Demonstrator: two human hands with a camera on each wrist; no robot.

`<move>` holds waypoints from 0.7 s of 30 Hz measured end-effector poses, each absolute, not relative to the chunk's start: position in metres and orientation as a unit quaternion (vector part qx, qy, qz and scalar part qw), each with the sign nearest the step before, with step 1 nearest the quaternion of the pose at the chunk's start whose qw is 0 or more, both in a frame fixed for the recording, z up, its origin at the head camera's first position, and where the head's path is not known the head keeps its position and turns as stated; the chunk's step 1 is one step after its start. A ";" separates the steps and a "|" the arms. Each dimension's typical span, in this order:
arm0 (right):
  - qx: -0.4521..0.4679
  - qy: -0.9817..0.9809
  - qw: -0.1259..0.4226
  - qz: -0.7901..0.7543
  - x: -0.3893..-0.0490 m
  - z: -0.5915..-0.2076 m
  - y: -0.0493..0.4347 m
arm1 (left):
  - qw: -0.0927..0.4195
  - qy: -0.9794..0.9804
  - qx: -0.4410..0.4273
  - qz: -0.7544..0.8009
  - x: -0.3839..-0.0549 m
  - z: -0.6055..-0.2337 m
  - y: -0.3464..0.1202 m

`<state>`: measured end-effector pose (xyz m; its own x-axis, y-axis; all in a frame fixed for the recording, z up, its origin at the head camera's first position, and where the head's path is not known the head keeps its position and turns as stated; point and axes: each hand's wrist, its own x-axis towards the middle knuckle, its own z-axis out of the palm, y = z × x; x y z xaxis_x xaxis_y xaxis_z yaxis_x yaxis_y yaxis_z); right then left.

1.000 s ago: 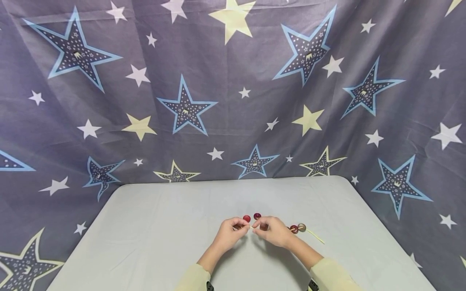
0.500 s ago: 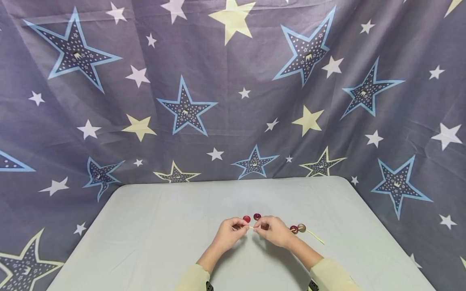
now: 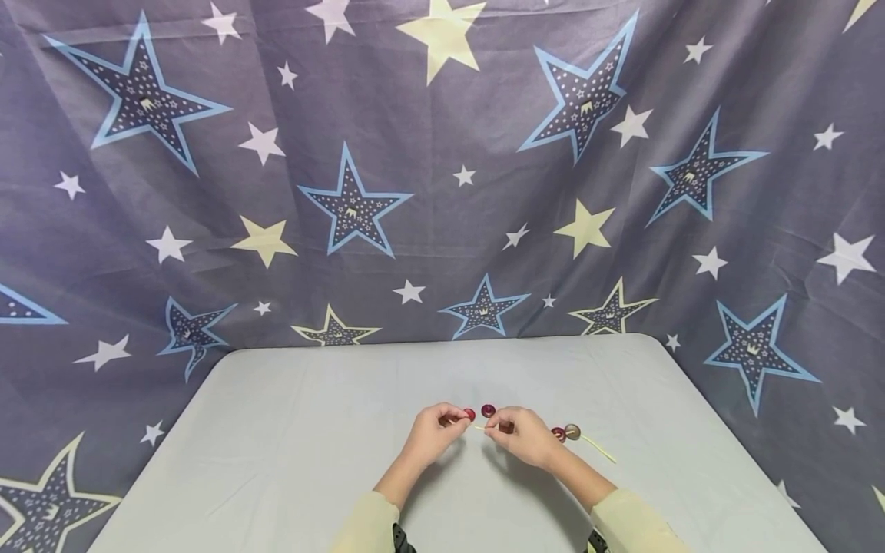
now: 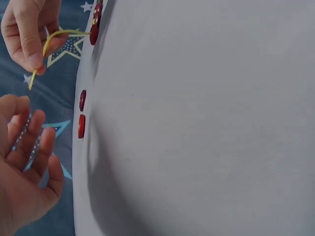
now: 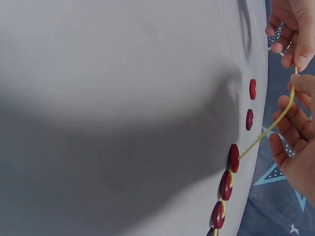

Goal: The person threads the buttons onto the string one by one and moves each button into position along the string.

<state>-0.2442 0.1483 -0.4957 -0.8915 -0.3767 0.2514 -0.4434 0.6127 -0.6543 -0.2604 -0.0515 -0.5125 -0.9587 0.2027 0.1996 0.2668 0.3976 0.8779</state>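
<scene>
Between thumb and finger, my right hand (image 3: pixel 525 438) pinches a yellow string (image 5: pixel 275 123) close to its tip. My left hand (image 4: pixel 27 167) is just left of that tip, apart from it in the left wrist view, its fingers loosely bent with nothing in them. The string runs down through a row of red and maroon buttons (image 5: pixel 226 186) lying on the table. Two loose buttons, a bright red button (image 5: pixel 253 89) and a maroon button (image 5: pixel 249 119), lie just beyond the hands. In the head view my right hand hides part of the strung row.
The table (image 3: pixel 311 445) wears a pale grey cloth. Right of my right hand lie a brown button (image 3: pixel 572 432) and the string's tail (image 3: pixel 600 450). A dark curtain with stars (image 3: pixel 429 269) hangs behind and around the table.
My left hand has come off the string's tip and shifted slightly up and left. My right hand has moved a little to the right, keeping its pinch on the string.
</scene>
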 end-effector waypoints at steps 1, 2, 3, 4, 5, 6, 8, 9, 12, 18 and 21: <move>0.229 -0.897 0.044 0.375 -0.244 -0.496 0.148 | 0.036 -0.844 -0.132 -0.519 -0.261 -0.512 -0.052; 0.228 -0.898 0.044 0.374 -0.245 -0.496 0.148 | 0.041 -0.853 -0.124 -0.506 -0.262 -0.511 -0.052; 0.229 -0.898 0.043 0.374 -0.245 -0.497 0.148 | 0.048 -0.862 -0.117 -0.490 -0.262 -0.510 -0.052; 0.229 -0.898 0.043 0.373 -0.245 -0.497 0.148 | 0.055 -0.872 -0.109 -0.474 -0.263 -0.509 -0.052; 0.230 -0.898 0.043 0.373 -0.245 -0.497 0.148 | 0.063 -0.881 -0.105 -0.457 -0.263 -0.508 -0.052; 0.230 -0.898 0.043 0.374 -0.245 -0.497 0.148 | 0.069 -0.890 -0.101 -0.439 -0.264 -0.507 -0.052; 0.231 -0.897 0.043 0.375 -0.245 -0.498 0.149 | 0.081 -0.904 -0.103 -0.407 -0.265 -0.506 -0.052; 0.231 -0.897 0.043 0.375 -0.245 -0.498 0.149 | 0.085 -0.909 -0.106 -0.393 -0.266 -0.506 -0.051; 0.231 -0.897 0.042 0.375 -0.244 -0.498 0.149 | 0.092 -0.918 -0.117 -0.367 -0.268 -0.507 -0.051; 0.227 -0.897 0.033 0.377 -0.243 -0.497 0.149 | 0.087 -0.924 -0.127 -0.351 -0.271 -0.510 -0.047; 0.226 -0.896 0.027 0.381 -0.242 -0.496 0.149 | 0.084 -0.927 -0.127 -0.342 -0.272 -0.513 -0.044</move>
<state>-0.2417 0.1486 -0.4964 -0.8963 -0.3843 0.2213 -0.4262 0.6082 -0.6697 -0.2723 -0.0439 -0.5126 -0.9533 0.1784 0.2436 0.2938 0.7340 0.6123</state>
